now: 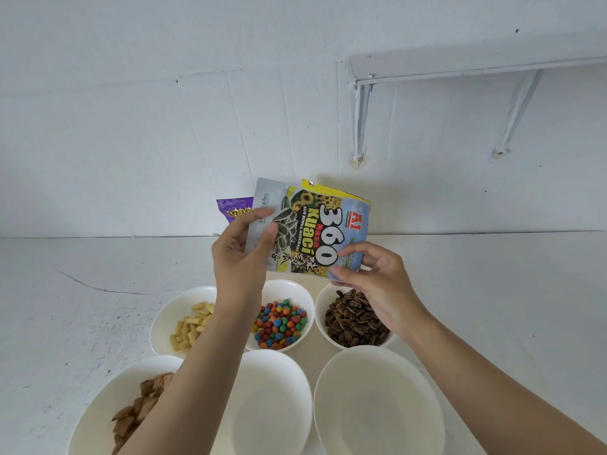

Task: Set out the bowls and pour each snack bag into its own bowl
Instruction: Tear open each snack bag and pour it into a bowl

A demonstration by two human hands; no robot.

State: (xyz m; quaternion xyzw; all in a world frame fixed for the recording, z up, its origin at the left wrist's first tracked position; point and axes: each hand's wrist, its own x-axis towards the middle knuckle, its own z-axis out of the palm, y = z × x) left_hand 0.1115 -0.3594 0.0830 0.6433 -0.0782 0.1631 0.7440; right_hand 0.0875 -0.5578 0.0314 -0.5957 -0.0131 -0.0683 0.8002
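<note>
sunflower seed bag (pixel 308 233): a flat "360 kuaci" packet printed with sunflowers, held up above the back row of bowls, turned sideways so its print reads on end.
left hand (pixel 241 251): fingers curled round the bag's left edge, thumb pressed on its front, pinching it.
right hand (pixel 377 284): fingertips pinching the bag's lower right corner, over the seed bowl.
yellow bag (pixel 331 191): only a strip shows, just behind the top edge of the seed bag; i cannot tell whether either hand holds it too.
purple bag (pixel 234 208): behind the left hand near the wall, mostly hidden.
sunflower seed bowl (pixel 354 318): white, back row right, holding dark striped seeds.
candy bowl (pixel 279 318): white, back row middle, holding small round coated candies in many colours.
puff snack bowl (pixel 184 323): white, back row left, holding pale yellow stick-shaped pieces, partly covered by the left forearm.
brown snack bowl (pixel 108 408): white, front row left, holding brown squarish pieces, cut by the frame edge.
front middle bowl (pixel 272 405): white, nothing in it.
front right bowl (pixel 374 402): white, nothing in it.
counter (pixel 82 323): white, carrying all six bowls in two rows of three, neighbours nearly touching.
wall shelf (pixel 460 68): white, on brackets, upper right.
</note>
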